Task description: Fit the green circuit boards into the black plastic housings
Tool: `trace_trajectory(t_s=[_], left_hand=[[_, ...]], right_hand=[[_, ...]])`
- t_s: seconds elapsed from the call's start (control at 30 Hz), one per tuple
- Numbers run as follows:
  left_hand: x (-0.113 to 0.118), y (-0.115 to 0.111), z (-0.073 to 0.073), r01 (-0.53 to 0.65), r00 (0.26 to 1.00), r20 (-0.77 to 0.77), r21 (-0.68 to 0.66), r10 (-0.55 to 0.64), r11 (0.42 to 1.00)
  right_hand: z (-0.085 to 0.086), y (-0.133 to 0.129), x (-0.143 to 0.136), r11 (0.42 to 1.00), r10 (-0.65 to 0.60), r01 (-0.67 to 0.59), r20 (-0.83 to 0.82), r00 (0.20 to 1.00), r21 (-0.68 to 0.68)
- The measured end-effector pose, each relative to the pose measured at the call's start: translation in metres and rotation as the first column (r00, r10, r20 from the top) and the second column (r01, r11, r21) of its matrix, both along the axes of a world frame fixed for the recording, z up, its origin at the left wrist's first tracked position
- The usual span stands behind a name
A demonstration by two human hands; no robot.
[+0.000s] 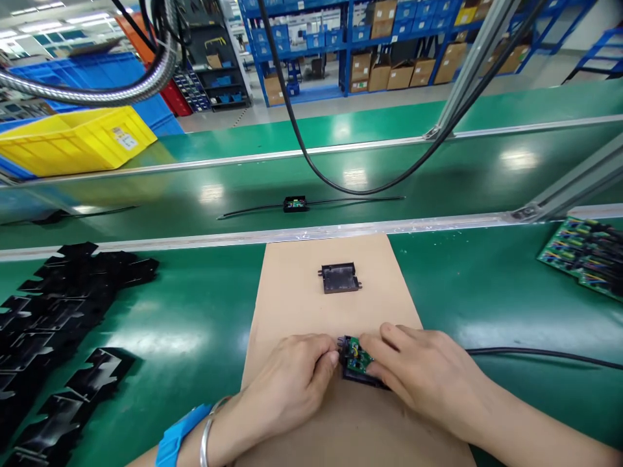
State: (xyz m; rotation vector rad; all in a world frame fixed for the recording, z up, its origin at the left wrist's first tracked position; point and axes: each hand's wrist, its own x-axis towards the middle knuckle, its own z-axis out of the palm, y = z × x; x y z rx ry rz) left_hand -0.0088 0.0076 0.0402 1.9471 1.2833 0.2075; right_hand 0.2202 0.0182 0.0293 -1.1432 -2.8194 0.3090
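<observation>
A small black plastic case (364, 377) with a green circuit board (358, 357) in it lies on a brown cardboard sheet (302, 292). My right hand (423, 370) covers its right part, fingers and thumb gripping the board and case. My left hand (299, 370) is closed in a pinch against the case's left end; what sits between its fingertips is hidden. A black cable (540, 352) runs from the right toward my right hand. Farther up the cardboard sits another black case (339, 277), with no board in it.
Stacked black cases (63, 305) lie at left, circuit boards with cables (584, 256) at right. Beyond the metal rail, a case with a board and two cables (294, 203) rests on the green surface. A black cable (360, 191) hangs above. A yellow bin (78, 139) stands back left.
</observation>
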Motion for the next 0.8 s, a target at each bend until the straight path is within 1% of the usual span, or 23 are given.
trace_trajectory(t_s=[0.1,0.23,0.33,0.43,0.5,0.57,0.7,0.8], left_hand=[[0.002,0.003,-0.002,0.014,1.000,-0.018,-0.011,-0.014,1.000],[0.003,0.010,-0.004,0.073,0.996,-0.046,0.003,-0.073,0.997],[0.002,0.016,-0.004,0.114,0.993,-0.023,-0.066,-0.115,0.991],[0.002,0.021,-0.004,0.120,0.993,-0.002,-0.104,-0.121,0.987],[0.005,0.024,-0.002,0.135,0.991,-0.010,-0.086,-0.136,0.987],[0.008,0.027,-0.001,0.171,0.985,-0.021,-0.064,-0.173,0.983],[0.016,0.035,0.000,0.224,0.974,-0.028,-0.050,-0.225,0.973],[0.017,0.040,-0.001,0.231,0.972,-0.030,-0.060,-0.234,0.971]], right_hand=[[-0.001,0.002,0.001,0.997,0.061,-0.062,-0.029,0.998,-0.035],[-0.003,0.005,0.000,0.991,0.122,-0.125,-0.055,0.991,-0.057],[-0.005,0.005,-0.002,0.985,0.161,-0.164,-0.064,0.985,-0.055],[-0.005,0.003,-0.006,0.993,0.120,-0.120,-0.023,0.993,-0.016],[-0.005,0.002,-0.008,0.996,0.092,-0.092,0.033,0.995,-0.001],[-0.005,0.001,-0.008,0.996,0.084,-0.083,0.060,0.995,-0.020],[-0.005,0.002,-0.008,0.994,0.052,-0.051,0.006,0.999,-0.092],[-0.004,0.003,-0.008,0.988,0.053,-0.057,-0.033,0.998,-0.145]])
